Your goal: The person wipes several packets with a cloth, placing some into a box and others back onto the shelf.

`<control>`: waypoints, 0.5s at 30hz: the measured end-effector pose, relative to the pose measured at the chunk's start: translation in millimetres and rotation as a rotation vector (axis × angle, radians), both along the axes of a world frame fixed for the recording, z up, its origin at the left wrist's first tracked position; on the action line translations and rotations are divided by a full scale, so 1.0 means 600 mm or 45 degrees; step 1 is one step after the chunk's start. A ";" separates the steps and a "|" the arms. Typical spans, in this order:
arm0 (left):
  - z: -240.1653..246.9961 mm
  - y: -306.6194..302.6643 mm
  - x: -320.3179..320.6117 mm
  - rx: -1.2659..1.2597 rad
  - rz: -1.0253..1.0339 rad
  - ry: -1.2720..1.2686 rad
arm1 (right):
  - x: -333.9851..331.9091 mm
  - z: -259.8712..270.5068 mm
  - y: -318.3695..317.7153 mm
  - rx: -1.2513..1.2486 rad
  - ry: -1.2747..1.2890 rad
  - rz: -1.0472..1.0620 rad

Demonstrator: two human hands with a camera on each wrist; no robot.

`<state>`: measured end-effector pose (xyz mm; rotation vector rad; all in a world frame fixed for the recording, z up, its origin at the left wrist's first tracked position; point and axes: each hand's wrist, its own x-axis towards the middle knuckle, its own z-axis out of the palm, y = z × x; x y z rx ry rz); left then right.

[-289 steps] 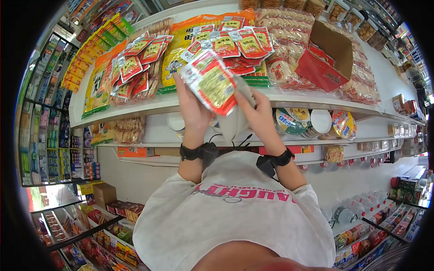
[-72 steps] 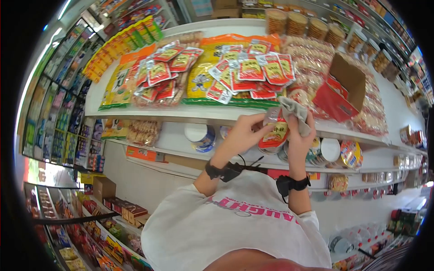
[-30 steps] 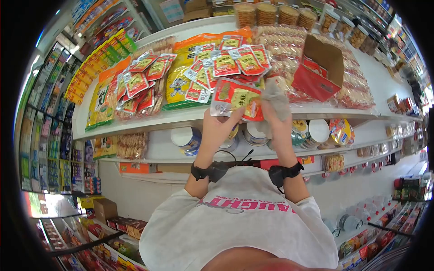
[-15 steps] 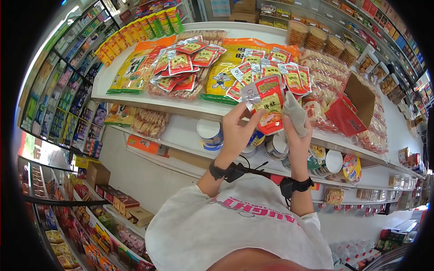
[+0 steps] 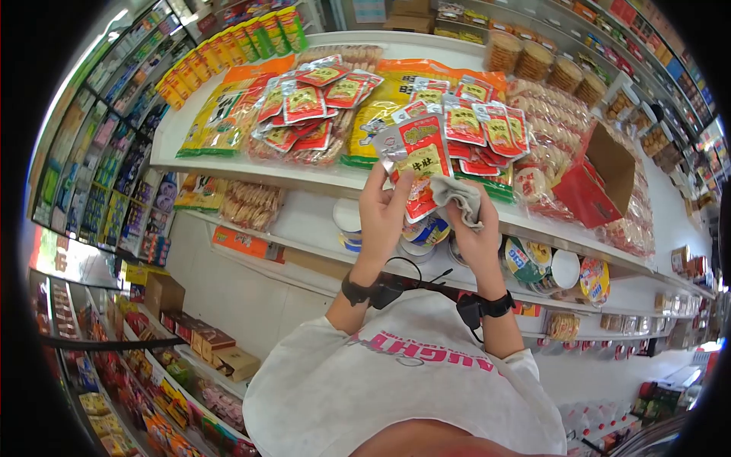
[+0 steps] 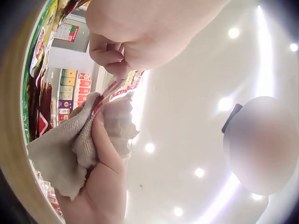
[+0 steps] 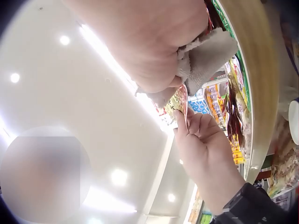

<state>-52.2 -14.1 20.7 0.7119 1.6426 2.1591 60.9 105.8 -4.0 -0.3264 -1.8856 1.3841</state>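
Observation:
A red and silver snack packet [image 5: 420, 156] with a yellow label is held up in front of the shelf edge. My left hand [image 5: 381, 217] pinches it along its lower left side, thumb on the printed face. In the right wrist view, the left hand [image 7: 205, 149] has the packet's edge [image 7: 180, 100] between thumb and fingers. My right hand [image 5: 478, 232] grips a crumpled grey cloth [image 5: 457, 199] at the packet's lower right edge. The left wrist view shows the cloth [image 6: 60, 149] draped over the right hand's fingers, its thumb [image 6: 105, 140] pressed against it.
Two heaps of similar packets, a left heap [image 5: 308, 107] and a right heap [image 5: 487, 126], lie on large snack bags. An open red box [image 5: 598, 179] stands to the right. Tubs [image 5: 525, 263] fill part of the lower shelf [image 5: 304, 236]. The upper shelf's front edge [image 5: 266, 175] runs close beyond both hands.
Earlier the packet showed its other face; now its printed front shows. Over the last half second, packet and left hand shifted left, and the cloth moved down to the lower right edge.

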 end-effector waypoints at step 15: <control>-0.026 0.037 0.028 -0.158 -0.316 0.076 | 0.032 -0.017 0.020 0.366 -0.025 -0.418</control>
